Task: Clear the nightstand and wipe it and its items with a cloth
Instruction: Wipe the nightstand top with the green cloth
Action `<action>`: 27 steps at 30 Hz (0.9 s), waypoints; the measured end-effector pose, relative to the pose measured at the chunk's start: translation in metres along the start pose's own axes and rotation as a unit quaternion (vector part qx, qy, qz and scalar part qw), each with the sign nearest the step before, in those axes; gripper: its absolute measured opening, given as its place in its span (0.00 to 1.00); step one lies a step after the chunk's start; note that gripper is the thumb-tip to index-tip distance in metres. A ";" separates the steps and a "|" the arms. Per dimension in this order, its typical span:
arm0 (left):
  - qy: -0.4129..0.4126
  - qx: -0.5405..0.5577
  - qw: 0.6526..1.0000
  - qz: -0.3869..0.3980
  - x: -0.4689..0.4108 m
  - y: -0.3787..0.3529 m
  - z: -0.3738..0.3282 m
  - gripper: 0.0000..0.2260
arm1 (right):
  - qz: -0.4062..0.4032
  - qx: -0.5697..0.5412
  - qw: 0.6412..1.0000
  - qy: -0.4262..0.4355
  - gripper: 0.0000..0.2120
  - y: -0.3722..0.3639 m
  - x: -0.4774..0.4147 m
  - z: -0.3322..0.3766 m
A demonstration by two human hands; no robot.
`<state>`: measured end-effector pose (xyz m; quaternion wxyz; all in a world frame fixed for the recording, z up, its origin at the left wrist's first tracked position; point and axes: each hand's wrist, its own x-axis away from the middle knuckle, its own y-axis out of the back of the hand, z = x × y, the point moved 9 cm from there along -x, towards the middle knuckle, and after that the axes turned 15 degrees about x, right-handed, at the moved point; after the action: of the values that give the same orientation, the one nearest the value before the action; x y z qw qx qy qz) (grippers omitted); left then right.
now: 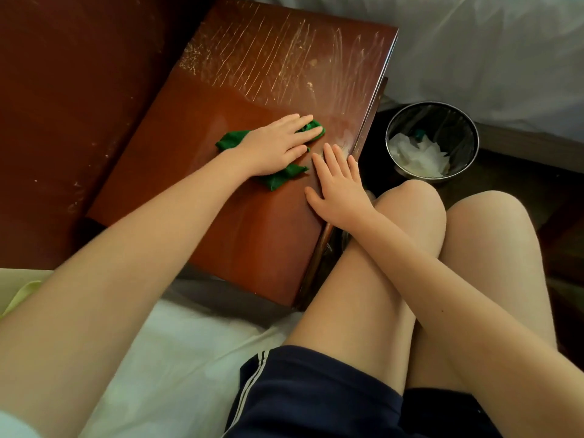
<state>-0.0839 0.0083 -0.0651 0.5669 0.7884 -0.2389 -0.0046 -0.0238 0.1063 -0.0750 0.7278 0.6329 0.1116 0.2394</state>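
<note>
Left hand (278, 143) flat, straight fingers pressing green cloth (232, 141) onto middle of brown nightstand (252, 232) top, right hand (338, 188) open, palm down just right of cloth by right edge, pale streaks across far half, metal bin (433, 104) holding white paper at right

Nightstand (240, 216) glossy red-brown, with pale whitish streaks and specks across its 12 o'clock end; cloth (232, 140) solid bright green. Bin (467, 137) at 3 o'clock dark silvery-black, white paper (417, 153) and a teal scrap (420, 133) inside; panel (63, 105) at 9 o'clock darker maroon with pale flecks. Shorts (316, 390) at 6 o'clock navy with white side stripes, sheet (170, 358) white.
</note>
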 end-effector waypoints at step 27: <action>0.318 0.029 0.919 -0.231 0.079 0.062 0.185 0.20 | -0.043 0.068 0.996 -0.030 0.29 0.001 -0.067 0.043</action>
<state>-0.0884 -0.2014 -0.0552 0.5729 0.7977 0.1428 0.1229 -0.0617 0.0365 -0.0759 0.6958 0.6824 0.1326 0.1808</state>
